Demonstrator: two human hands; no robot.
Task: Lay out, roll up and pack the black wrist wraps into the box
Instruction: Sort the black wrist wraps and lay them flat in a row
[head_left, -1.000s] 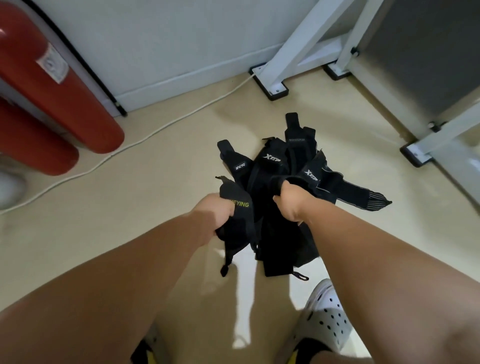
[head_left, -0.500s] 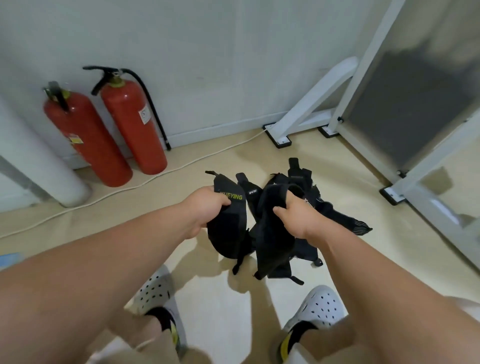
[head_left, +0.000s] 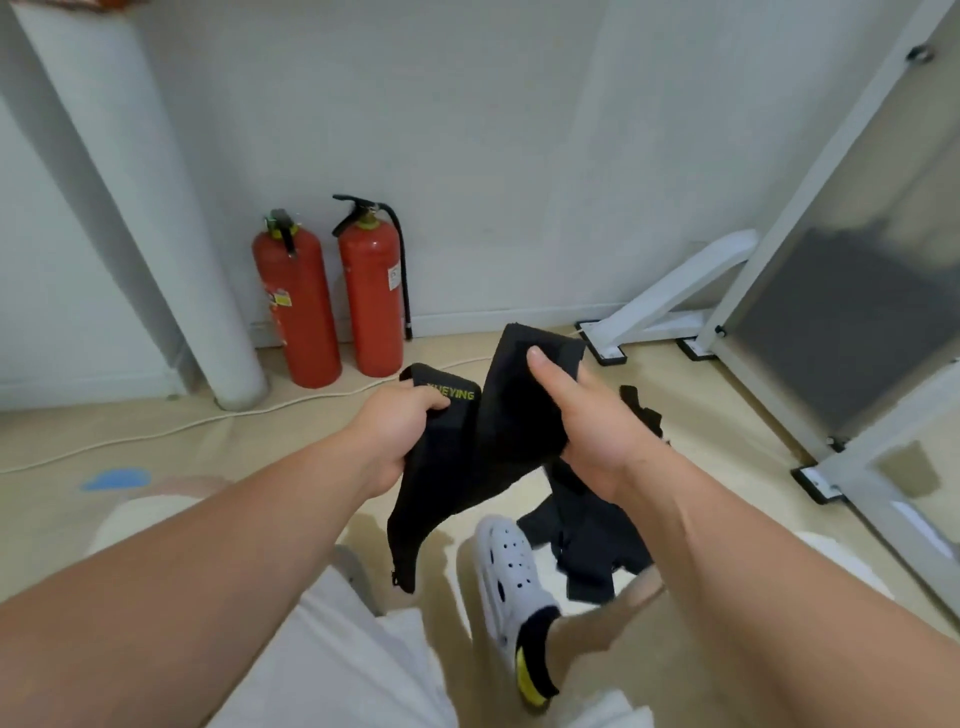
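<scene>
Separating one black wrist wrap (head_left: 478, 447) from the rest appears to be the step in hand. The wrap hangs above the floor, the left hand (head_left: 400, 431) clenched round its lettered end and the right hand (head_left: 587, 436) grasping the other length, thumb across the cloth; the remaining wraps (head_left: 587, 551) lie heaped beside the white shoe (head_left: 511, 566), and no box shows. Next move, by estimate, calls for pulling it straight and laying it flat before rolling. The yellow-green lettering (head_left: 451, 393) reads "UEYING", its start unclear; stickers on the two fire extinguishers (head_left: 298, 306) are too small to read.
</scene>
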